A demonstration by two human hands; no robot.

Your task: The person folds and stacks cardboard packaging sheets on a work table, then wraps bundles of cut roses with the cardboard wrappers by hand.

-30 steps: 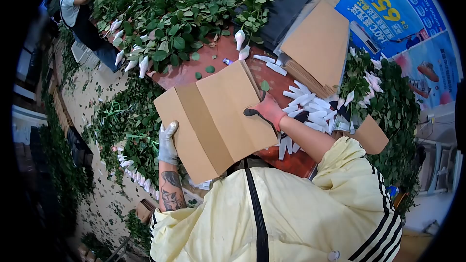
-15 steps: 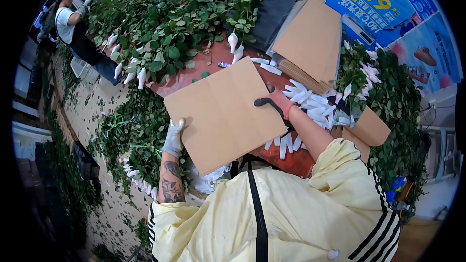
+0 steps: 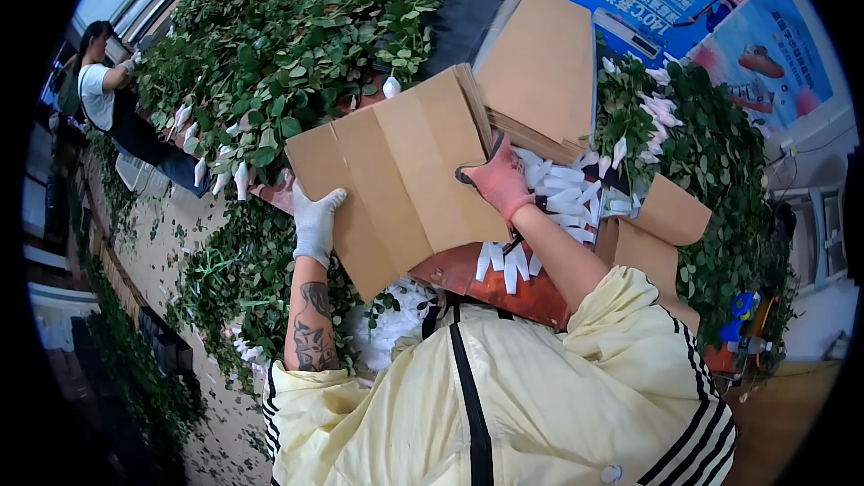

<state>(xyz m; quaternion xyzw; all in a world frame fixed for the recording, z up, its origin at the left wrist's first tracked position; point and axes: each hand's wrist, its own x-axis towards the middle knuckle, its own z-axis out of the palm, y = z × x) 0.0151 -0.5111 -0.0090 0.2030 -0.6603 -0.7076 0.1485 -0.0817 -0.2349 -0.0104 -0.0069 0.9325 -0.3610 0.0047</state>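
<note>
A stack of brown cardboard sheets [image 3: 387, 180] is raised over the red table [image 3: 531, 299], a paler band running across its face. My left hand [image 3: 315, 220], in a white glove, grips the stack's left edge with the thumb on top. On the right edge my right hand [image 3: 500, 182], in a pink and black glove, holds the stack with its thumb on the face. White sleeves [image 3: 567, 193] lie to the right of that hand. Just behind the stack, a larger pile of cardboard [image 3: 535, 63] rests on the table.
Leafy stems [image 3: 288, 45] with wrapped buds cover the back left. More stems [image 3: 720, 180] stand at the right, beside a folded cardboard piece [image 3: 670, 211]. A co-worker [image 3: 108, 99] stands at the far left. A black sheet [image 3: 463, 18] lies at the back.
Both hands have lifted the cardboard stack up and leftward, and its sheet edges now show at the top right. The camera view has shifted.
</note>
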